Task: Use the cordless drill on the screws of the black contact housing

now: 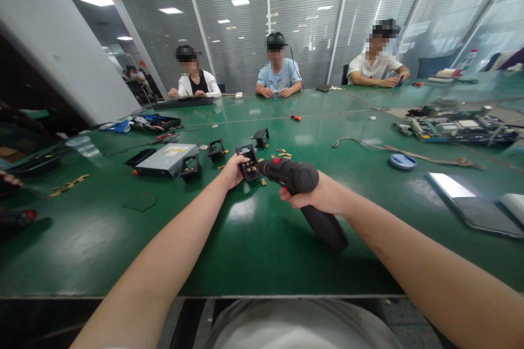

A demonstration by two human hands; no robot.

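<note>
My left hand (232,170) is closed around a small black plastic bracket (248,159), holding it on the green table (254,240). My right hand (319,196) grips a black electric screwdriver (301,182) by its handle. The tool's tip is pressed against the bracket. Small brass-coloured parts (282,154) lie scattered just beyond the bracket. Two more black brackets (215,149) rest nearby, one further back (261,137).
A grey metal drive box (166,159) sits left of my hands. A circuit board assembly (454,128) and a cable (380,147) lie at right, with a blue round lid (402,161) and a flat grey panel (470,199). Three people sit along the far table edge.
</note>
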